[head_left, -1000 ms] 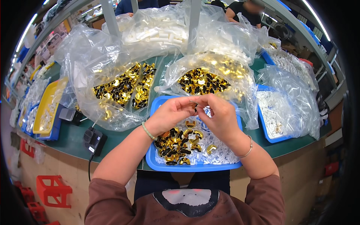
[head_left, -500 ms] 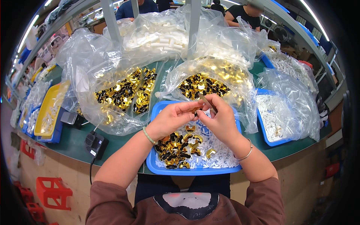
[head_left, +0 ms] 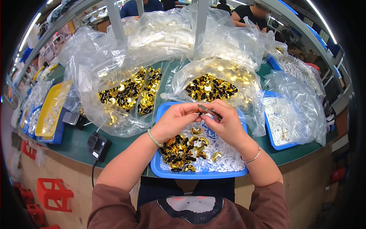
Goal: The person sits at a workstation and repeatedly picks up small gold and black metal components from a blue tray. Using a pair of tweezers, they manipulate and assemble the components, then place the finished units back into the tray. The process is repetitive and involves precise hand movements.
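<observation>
Green and broad, the bench [head_left: 78, 141] bows outward along its near edge. Clear, crumpled plastic bags lie toward its far edge: one with white cylindrical pieces [head_left: 164, 41], one left of centre with glossy gold-and-black curved pieces [head_left: 124, 93], and one right of centre with more of the same [head_left: 209, 87]. At the middle of the near edge sits a shallow rectangular blue plastic tray [head_left: 202, 174], a heap of gold-and-black curved parts [head_left: 179, 152] at its near left corner and small white plastic strips [head_left: 228, 162] across its right side. Nearer the bench's right end is a smaller blue tray [head_left: 269, 129]; toward the left end, a yellow plastic tray [head_left: 45, 133]. Both hands meet above the blue tray's far edge. The right hand [head_left: 224, 120] is curled, thumb against fingers, gripping a slim dark metal tool [head_left: 209, 111] that slants toward the left fingertips. The left hand [head_left: 178, 119] is nearly closed, thumb and fingers pinching a small dark part [head_left: 199, 113], its shape mostly hidden
</observation>
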A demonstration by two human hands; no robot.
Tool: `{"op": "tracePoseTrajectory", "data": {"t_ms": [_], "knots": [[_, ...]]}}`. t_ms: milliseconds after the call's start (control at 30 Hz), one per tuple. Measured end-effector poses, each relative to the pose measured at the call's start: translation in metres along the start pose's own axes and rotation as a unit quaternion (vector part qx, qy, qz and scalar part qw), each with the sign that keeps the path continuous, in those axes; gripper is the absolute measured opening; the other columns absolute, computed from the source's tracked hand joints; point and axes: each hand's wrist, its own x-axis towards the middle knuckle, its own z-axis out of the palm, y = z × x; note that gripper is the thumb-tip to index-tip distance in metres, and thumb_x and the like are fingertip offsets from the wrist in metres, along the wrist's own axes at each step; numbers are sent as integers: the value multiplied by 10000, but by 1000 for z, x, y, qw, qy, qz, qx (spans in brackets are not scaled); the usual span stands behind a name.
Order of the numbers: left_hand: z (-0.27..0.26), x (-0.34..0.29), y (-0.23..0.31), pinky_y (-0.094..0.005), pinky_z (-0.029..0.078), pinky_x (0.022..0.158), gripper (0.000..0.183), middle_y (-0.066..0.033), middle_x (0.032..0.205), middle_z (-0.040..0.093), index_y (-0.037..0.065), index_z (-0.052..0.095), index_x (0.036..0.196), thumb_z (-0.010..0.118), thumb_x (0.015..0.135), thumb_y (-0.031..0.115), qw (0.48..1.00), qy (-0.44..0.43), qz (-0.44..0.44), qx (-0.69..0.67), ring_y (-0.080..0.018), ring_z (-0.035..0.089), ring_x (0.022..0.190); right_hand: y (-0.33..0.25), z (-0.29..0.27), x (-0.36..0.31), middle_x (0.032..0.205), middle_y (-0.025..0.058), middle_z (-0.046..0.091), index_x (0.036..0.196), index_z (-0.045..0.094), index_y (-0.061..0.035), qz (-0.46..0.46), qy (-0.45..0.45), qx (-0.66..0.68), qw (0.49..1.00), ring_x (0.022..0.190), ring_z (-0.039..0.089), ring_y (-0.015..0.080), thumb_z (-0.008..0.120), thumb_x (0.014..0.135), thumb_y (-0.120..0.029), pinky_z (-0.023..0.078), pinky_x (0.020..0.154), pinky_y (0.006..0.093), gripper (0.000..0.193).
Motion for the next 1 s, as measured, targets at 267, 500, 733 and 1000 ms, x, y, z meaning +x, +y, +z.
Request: {"op": "tracePoseTrajectory", "data": {"t_ms": [267, 500, 733, 1000], "knots": [[2, 1, -1, -254, 499, 867, 296, -35, 1055, 653, -9, 588, 1233, 529, 948, 45, 1000, -14, 3, 12, -88, 612, 941, 3, -3, -3, 827, 84, 578, 1104, 661, -56, -35, -17, -19, 999, 666, 550, 196, 641, 813, -3, 444, 582, 279, 296], [2, -1, 0, -231, 505, 776, 282, -18, 1010, 652, 5, 603, 1212, 510, 954, 70, 998, 0, -15, 67, -60, 578, 810, -6, -11, 3, 913, 99, 592, 1014, 653, -59, -149, 109, -17, 983, 781, 560, 230, 644, 851, -46, 448, 657, 310, 164], [-2, 2, 4, -201, 483, 796, 337, -29, 1128, 649, 5, 610, 1219, 446, 926, 36, 999, 19, -26, 35, -41, 557, 857, -7, -27, 2, 885, 91, 594, 875, 603, -50, -215, 185, -124, 951, 821, 546, 252, 564, 942, -183, 434, 728, 342, 154], [-7, 3, -2, -224, 506, 785, 348, -64, 1068, 675, -12, 630, 1184, 447, 888, 10, 995, 73, -39, 54, -74, 596, 825, -12, -13, -11, 871, 84, 600, 897, 580, -37, -66, 154, 215, 962, 778, 555, 220, 596, 920, -88, 456, 722, 332, 58]]}}
